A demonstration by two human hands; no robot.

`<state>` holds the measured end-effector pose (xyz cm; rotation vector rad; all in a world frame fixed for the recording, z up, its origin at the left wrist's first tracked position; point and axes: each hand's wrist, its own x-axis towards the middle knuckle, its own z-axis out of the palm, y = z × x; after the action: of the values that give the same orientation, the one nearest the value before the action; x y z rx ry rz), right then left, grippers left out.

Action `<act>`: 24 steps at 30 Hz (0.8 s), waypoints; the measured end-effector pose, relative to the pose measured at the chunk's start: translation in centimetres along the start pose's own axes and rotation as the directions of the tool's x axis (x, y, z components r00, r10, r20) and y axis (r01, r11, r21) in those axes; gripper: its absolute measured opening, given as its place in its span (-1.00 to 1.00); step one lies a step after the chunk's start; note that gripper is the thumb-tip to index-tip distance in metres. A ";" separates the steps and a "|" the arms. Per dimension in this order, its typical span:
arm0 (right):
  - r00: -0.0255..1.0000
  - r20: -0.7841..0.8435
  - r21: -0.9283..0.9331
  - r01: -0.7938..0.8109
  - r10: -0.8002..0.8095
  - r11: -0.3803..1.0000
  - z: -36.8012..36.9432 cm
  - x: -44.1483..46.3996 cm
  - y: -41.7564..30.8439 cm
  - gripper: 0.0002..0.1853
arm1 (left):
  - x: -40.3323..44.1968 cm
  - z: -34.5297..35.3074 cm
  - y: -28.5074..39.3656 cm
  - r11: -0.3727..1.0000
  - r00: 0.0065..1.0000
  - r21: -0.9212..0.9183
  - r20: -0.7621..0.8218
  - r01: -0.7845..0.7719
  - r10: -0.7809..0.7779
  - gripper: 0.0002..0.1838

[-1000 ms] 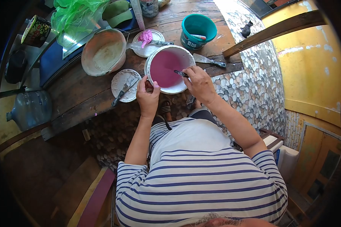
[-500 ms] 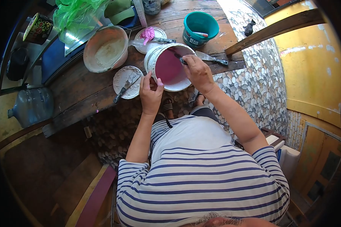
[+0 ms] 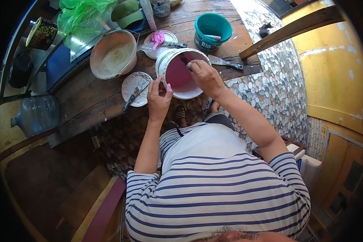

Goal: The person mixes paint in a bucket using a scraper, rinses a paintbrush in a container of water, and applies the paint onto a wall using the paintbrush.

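A white bucket [image 3: 191, 95] with pinkish-purple contents is tipped toward me at the table's front edge. My left hand [image 3: 158, 98] grips its left rim, thumb at the opening and fingers outside. The thumb has a pink smear. Inside the mouth, my right hand [image 3: 206, 78] is closed around a small tool with a dark end [image 3: 184, 60]; its exact kind is unclear. Left of the bucket, a putty knife [image 3: 132, 99] lies across a white-smeared round lid [image 3: 128, 82]. Behind, another lid [image 3: 172, 38] bears a pink crumpled piece [image 3: 157, 38] and a scraper [image 3: 175, 44].
On the wooden table [image 3: 80, 97] stand a pale tub [image 3: 97, 60], a teal bucket [image 3: 201, 42] and a green plastic bag [image 3: 78, 24]. Another scraper [image 3: 232, 64] lies right. A wooden beam [image 3: 290, 31] slants over the pebbled floor [image 3: 274, 88]. A water jug [image 3: 38, 115] is left.
My right hand has shifted slightly left and down inside the bucket's mouth with the tool, whose dark end shows more. My left hand keeps its hold on the rim.
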<state>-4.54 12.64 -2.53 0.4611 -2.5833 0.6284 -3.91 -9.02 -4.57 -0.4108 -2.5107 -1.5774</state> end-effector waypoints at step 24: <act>0.850 0.336 -0.280 -0.321 0.406 0.905 1.2 -1.8 0.3 -0.85 | -0.1 0.8 1.3 1.000 1.000 0.017 0.015 -0.003 0.003 -0.54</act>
<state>-3.59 12.70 -4.47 0.0097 -3.1152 0.3954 -3.44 -7.81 -3.83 -0.4259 -2.5308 -1.5569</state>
